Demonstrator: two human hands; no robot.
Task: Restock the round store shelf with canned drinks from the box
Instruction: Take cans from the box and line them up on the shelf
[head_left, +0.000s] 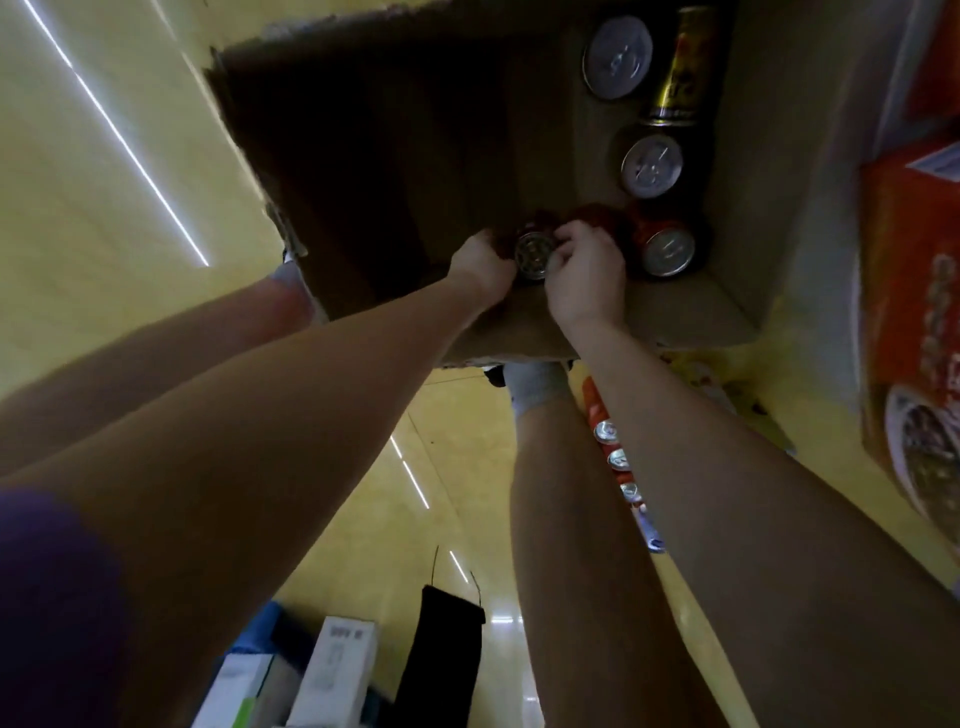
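An open cardboard box (691, 317) stands on the yellow floor, seen from above. Both my hands reach inside it. My left hand (480, 265) and my right hand (587, 270) grip a red can (534, 254) from either side, its silver end facing me. Beside it lies another red can (665, 249). Further back in the box are two cans showing silver tops (652, 166) (617, 57) and a gold and black can (678, 67). A row of red cans (615, 457) shows between my right forearm and leg; the shelf itself cannot be made out.
Orange printed cartons (914, 322) are stacked at the right. My feet in grey socks (535, 387) stand at the box's near wall. White boxes (337, 670) and a black strip (441, 660) lie low in view. Most of the box's left half is dark.
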